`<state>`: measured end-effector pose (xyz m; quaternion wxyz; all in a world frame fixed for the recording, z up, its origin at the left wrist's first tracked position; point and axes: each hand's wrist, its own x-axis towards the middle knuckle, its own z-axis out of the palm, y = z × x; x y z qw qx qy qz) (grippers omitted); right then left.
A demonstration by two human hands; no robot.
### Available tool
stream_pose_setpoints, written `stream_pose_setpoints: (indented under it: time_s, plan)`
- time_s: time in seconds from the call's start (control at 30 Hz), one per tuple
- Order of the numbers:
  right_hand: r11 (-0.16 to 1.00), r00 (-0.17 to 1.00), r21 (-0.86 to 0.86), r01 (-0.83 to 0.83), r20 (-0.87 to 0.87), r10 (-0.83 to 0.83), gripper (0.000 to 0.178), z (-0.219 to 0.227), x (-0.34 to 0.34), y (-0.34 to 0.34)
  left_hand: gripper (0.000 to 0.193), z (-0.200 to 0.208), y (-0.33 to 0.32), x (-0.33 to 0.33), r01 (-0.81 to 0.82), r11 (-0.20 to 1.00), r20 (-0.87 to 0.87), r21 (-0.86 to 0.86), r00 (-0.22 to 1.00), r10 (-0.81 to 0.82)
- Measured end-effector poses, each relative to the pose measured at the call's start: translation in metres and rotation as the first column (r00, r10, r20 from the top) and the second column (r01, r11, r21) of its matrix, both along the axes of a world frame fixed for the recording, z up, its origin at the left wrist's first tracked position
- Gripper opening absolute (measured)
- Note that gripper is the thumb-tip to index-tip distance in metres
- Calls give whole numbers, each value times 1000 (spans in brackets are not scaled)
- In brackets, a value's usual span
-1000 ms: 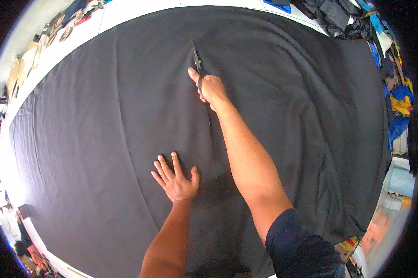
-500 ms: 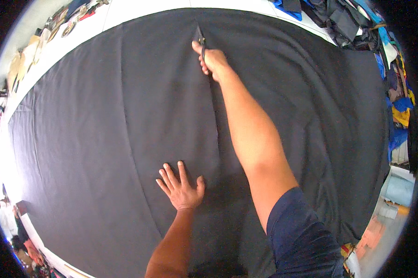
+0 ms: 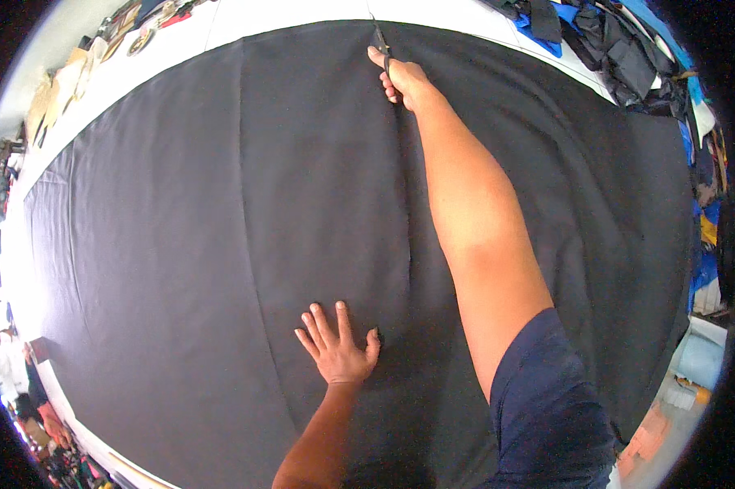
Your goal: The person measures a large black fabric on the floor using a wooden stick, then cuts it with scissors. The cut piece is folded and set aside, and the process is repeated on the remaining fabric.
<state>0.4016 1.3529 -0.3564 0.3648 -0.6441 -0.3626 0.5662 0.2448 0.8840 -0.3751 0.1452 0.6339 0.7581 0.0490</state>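
Observation:
A wide sheet of black fabric (image 3: 164, 244) is spread over the white table (image 3: 290, 11). My right hand (image 3: 408, 79) is stretched to its far edge, closed round the handles of a pair of dark scissors (image 3: 381, 38). The blade tips reach the fabric's far edge, over the white surface. Behind the scissors, a cut line runs through the fabric toward me. Nearer to me, my left hand (image 3: 341, 356) lies flat on the fabric, fingers spread, left of the cut's near end.
Black and blue fabric pieces (image 3: 620, 49) are heaped at the far right. Brown pattern pieces (image 3: 58, 90) and other items line the far left. A light blue roll (image 3: 700, 359) stands beyond the right edge. The fabric right of the cut has loose folds.
The scissors in my right hand have advanced away from me to the fabric's far edge, lengthening the cut. My left hand stays flat on the fabric. The whole view has shifted slightly.

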Motion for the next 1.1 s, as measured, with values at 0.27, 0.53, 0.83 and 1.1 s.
stream_pose_setpoints:
  time_s: [0.27,0.53,0.83,1.1]
  plan:
    - [962,1000,273,26,-21,-22,63,-19,-5,-51,79,4,3,0,-14,1000,38,1,999,14]
    - [976,810,212,50,563,-164,66,-23,93,-564,83,6,-3,0,-36,999,109,36,994,32]
    - [956,331,233,179,901,-282,63,-28,125,-837,78,11,-6,21,-3,988,39,153,999,-3]
    - [940,379,252,228,867,-324,65,-14,108,-823,86,23,-8,-35,135,991,20,7,991,-135]
